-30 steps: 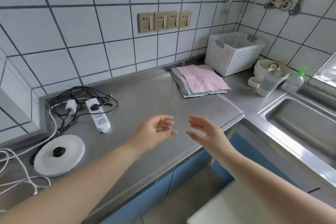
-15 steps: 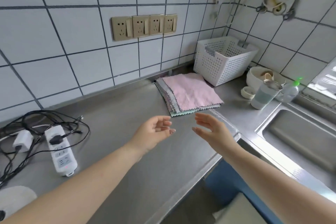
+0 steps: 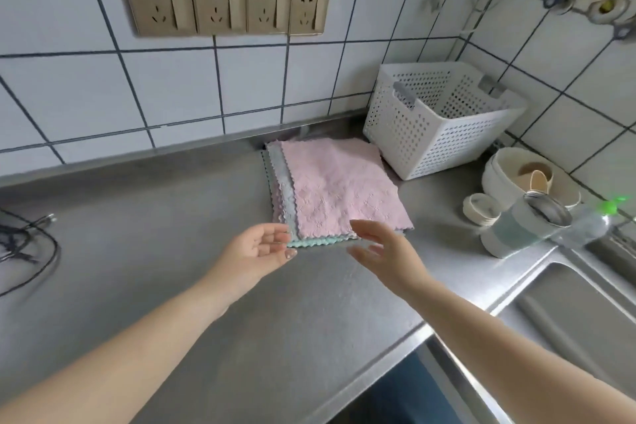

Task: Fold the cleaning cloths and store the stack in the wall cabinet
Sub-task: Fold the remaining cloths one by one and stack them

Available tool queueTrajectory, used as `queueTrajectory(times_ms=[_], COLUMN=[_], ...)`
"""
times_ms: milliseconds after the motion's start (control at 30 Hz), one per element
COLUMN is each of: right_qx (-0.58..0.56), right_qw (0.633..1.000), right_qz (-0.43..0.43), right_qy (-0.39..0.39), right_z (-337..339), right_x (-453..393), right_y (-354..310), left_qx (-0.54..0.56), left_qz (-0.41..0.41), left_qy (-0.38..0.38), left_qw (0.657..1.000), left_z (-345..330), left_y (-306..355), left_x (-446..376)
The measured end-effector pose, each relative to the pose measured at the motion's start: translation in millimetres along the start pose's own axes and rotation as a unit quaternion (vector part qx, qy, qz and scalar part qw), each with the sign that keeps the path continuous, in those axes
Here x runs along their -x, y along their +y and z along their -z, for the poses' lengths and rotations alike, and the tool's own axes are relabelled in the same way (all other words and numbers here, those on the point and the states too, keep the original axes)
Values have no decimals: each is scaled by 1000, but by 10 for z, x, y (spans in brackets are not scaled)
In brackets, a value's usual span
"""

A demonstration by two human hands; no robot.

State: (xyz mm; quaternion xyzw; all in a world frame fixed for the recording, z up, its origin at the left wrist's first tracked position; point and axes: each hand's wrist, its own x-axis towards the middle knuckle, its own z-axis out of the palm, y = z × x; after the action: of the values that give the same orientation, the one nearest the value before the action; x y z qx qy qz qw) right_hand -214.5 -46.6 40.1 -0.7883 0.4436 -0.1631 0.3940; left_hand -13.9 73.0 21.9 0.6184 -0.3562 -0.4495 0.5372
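A flat stack of cleaning cloths (image 3: 340, 186), pink on top with grey and teal edges showing beneath, lies on the steel counter (image 3: 165, 227) against the tiled wall. My left hand (image 3: 256, 249) hovers at the stack's near left corner, fingers relaxed and lightly curved, holding nothing. My right hand (image 3: 387, 251) hovers at the near edge of the stack, fingers spread, palm facing left. Whether either hand touches the cloths cannot be told. No wall cabinet is in view.
A white perforated basket (image 3: 437, 120) stands right of the cloths. Further right are a bowl (image 3: 495, 169), a lidded cup (image 3: 523, 227), a small roll (image 3: 480, 208) and a bottle with a green cap (image 3: 592, 220). A sink (image 3: 578, 317) lies at right, black cables (image 3: 24, 244) at left.
The view has moved closer to the cloths. Both hands have reached forward from mid-counter to the near edge of the stack.
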Motion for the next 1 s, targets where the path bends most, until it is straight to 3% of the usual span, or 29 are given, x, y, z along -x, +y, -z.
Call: queueTrajectory(times_ms=[267,367,500,667,767,833,900,967,1000], right_qx=[159,190,225,246,248,238,223,227,239], right_qw=[973,957,925,886,872,892,912,908,898], right_qz=[137,195,282,394,423,384,340,348,366], right_qy=[-99,-97,-116,-14,3,19,48,54,51], right_z=[79,37,-44,-147,-157,-154,-157,-146,-148], right_x=[-856,-1067,-1272,-1451,-1497,-1542,-1576,-1627,-1611], right_y=[677,834,1076,1275,1320,1295,1287,1290,1288], left_qx=[-129,-263,-402,-573,-556,-539,-561,-580,-570], left_qz=[-28,-90,-142,-239,-277,-286,-286,-300,-299], left_qy=[52,82,47,-3,9,8,30,56,72], left_qw=[990,957,904,784,783,792,776,756,762], left_z=[-581,-601,-591,-661,-609,-580,-592,-573,-577], left_y=[-317,-433,-563,-674,-717,-718,-761,-797,-806], left_x=[-617,-842,-1131,-1372,-1462,-1493,-1467,-1508,-1533])
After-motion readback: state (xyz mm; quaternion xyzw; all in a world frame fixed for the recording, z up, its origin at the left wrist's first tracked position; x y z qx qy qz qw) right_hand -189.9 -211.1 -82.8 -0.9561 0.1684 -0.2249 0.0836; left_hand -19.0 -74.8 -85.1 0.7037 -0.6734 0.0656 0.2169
